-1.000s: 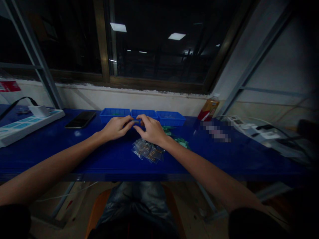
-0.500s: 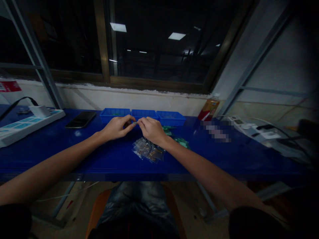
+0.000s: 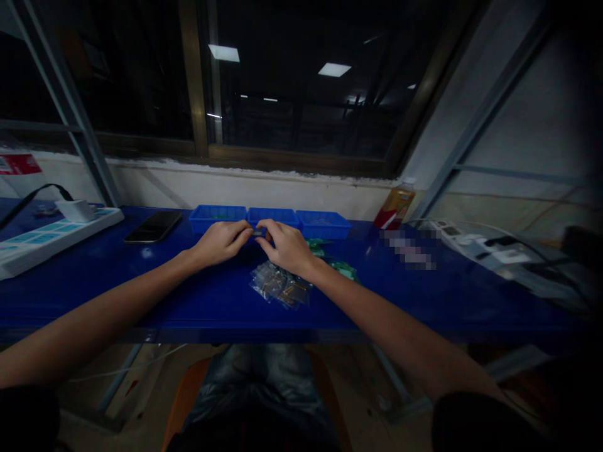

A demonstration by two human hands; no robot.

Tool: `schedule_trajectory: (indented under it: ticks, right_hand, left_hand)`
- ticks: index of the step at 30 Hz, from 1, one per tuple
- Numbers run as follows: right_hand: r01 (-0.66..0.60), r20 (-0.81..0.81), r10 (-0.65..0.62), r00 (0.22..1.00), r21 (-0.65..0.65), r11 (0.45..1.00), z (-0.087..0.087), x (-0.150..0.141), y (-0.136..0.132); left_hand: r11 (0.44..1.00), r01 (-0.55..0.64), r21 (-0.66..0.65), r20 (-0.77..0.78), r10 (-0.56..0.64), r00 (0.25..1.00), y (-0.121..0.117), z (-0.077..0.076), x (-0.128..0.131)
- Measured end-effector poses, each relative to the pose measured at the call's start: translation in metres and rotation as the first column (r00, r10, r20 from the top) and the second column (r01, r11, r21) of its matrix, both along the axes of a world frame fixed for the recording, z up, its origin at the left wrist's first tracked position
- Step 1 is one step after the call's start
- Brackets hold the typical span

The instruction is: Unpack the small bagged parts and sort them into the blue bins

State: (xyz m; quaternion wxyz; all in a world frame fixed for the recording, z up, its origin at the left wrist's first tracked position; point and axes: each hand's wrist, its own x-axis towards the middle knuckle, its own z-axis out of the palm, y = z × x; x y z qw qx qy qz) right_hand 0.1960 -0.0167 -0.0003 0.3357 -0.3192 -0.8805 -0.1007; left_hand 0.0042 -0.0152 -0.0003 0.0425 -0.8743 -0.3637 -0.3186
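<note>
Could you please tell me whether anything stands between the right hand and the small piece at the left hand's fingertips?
Nothing visible does. The left hand holds the small piece, with the right hand close beside it, though contact is unclear. The clear packets lie on the near side, and the blue trays stand beyond.

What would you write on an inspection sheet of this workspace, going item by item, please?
Surface: glossy blue tabletop; damage, nothing seen.
Things: small greyish piece between the hands; piled clear plastic packets with brass-coloured contents; green plastic packets; three blue plastic trays in a row.
Clutter: black phone; amber-and-red bottle.
Hands: left hand pinches the piece; right hand curls around its other end, contact unclear.
Cables: black cable at the long white power strip; dark leads at far right.
Surroundings: dark window, pale wall, grey metal frames.
</note>
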Motion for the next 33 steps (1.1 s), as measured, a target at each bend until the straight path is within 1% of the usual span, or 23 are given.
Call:
schedule_trajectory:
  ticks: [3,6,9,11,13,15,17,19,22,26,30,33]
  right_hand:
    - [-0.006,0.009,0.006,1.0,0.041,0.999,0.0,-0.001,-0.001]
    - [0.028,0.004,-0.028,1.0,0.049,0.998,0.001,-0.002,-0.002]
    - [0.106,-0.01,-0.106,0.994,0.03,0.994,0.004,0.002,0.005]
    - [0.197,-0.04,-0.197,0.98,0.012,0.98,0.005,0.01,0.016]
    - [0.317,-0.079,-0.317,0.945,-0.017,0.948,0.006,0.023,0.03]
    - [0.438,-0.092,-0.442,0.893,-0.054,0.897,0.007,0.039,0.045]
    - [0.524,-0.082,-0.53,0.844,-0.085,0.848,0.006,0.055,0.058]
    - [0.575,-0.059,-0.584,0.81,-0.119,0.81,0.006,0.068,0.068]
    - [0.605,-0.051,-0.618,0.785,-0.153,0.781,0.007,0.079,0.076]
    - [0.6,-0.057,-0.614,0.787,-0.163,0.784,0.006,0.081,0.078]
    - [0.591,-0.035,-0.604,0.796,-0.169,0.788,0.003,0.078,0.078]
    - [0.584,-0.018,-0.595,0.804,-0.17,0.794,0.002,0.075,0.077]
  left_hand:
    - [1.0,0.013,-0.016,-0.001,-0.013,1.0,0.0,0.001,0.0]
    - [0.999,0.015,-0.046,0.009,-0.015,1.0,0.0,0.002,0.0]
    - [0.998,0.014,-0.065,0.006,-0.013,1.0,0.0,0.003,0.0]
    - [0.996,0.018,-0.083,-0.016,-0.02,1.0,0.0,0.003,0.001]
    - [0.994,0.027,-0.109,-0.061,-0.034,0.998,0.0,0.003,0.001]
    - [0.989,0.048,-0.143,-0.117,-0.065,0.991,0.001,0.002,0.002]
    - [0.983,0.072,-0.169,-0.158,-0.099,0.982,0.002,0.0,0.003]
    - [0.981,0.09,-0.175,-0.18,-0.121,0.976,0.003,-0.002,0.004]
    - [0.982,0.101,-0.161,-0.194,-0.131,0.972,0.004,-0.004,0.005]
    - [0.977,0.137,-0.161,-0.205,-0.169,0.964,0.006,-0.006,0.004]
    - [0.968,0.198,-0.152,-0.224,-0.228,0.947,0.006,-0.008,0.005]
    - [0.967,0.219,-0.132,-0.237,-0.245,0.94,0.005,-0.01,0.007]
